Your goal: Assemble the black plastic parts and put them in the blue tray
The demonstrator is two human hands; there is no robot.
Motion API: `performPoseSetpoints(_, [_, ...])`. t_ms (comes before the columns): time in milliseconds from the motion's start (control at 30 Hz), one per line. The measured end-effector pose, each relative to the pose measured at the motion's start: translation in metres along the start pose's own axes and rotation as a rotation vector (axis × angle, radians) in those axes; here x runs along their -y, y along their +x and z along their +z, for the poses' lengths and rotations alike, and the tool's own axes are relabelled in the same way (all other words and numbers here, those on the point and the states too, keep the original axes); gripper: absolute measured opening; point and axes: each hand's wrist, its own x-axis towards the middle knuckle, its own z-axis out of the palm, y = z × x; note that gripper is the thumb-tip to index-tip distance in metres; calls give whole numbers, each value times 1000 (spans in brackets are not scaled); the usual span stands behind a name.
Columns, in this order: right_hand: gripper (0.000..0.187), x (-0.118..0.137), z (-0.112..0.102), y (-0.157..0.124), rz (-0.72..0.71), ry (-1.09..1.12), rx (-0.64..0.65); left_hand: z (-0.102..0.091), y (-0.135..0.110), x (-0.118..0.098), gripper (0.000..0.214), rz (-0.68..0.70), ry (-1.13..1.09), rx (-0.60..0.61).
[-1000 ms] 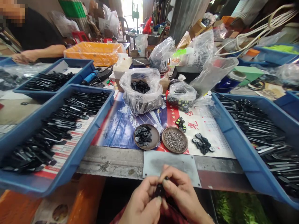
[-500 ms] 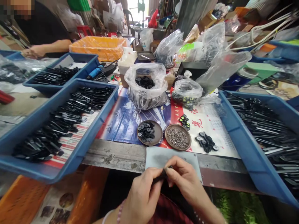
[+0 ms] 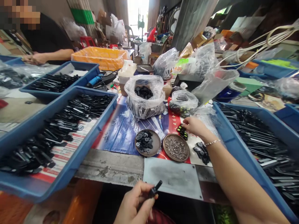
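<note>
Closed around a small black part with a protruding stem (image 3: pixel 154 190), my left hand (image 3: pixel 137 202) is low in front of the table edge. My right hand (image 3: pixel 194 127) reaches over the table to a small pile of black round parts with yellow-green centres (image 3: pixel 182 132). Its fingers are drawn together at the pile's right side, and the fingertips are partly hidden. Just in front stands a round dish of small metal rivets or pins (image 3: pixel 176 147). Left of it is another dish (image 3: pixel 155 148) with black discs. Black parts with grey discs (image 3: pixel 201 152) lie below my right wrist.
Blue trays with long black parts stand at the left (image 3: pixel 93 124) and right (image 3: pixel 233 133). Open plastic bags (image 3: pixel 144 105) of black parts stand behind the dishes. A grey-white plate (image 3: pixel 171 177) lies at the table edge. A co-worker's hands (image 3: pixel 35 58) are at far left.
My right hand has left the left hand and moved forward to the black-and-green pile. The left hand keeps the black part, its stem now showing. The view has tilted up slightly.
</note>
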Motion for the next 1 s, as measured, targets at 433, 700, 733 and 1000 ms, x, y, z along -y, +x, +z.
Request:
performPoseSetpoints(433, [22,-4,6,5,48,51,141,-2,10,6,46,-18,-71,14])
performPoseSetpoints(700, [14,15,-7,-23,6,81,-150,-6,8,7,40,-41,-104,21])
performPoseSetpoints(733, [12,21,-11,-36,-9,105,-188,-7,7,7,39,-40,-105,21])
performPoseSetpoints(1000, [11,89,29,-181,-480,682,-199,3,13,-2,42,-22,-165,-100])
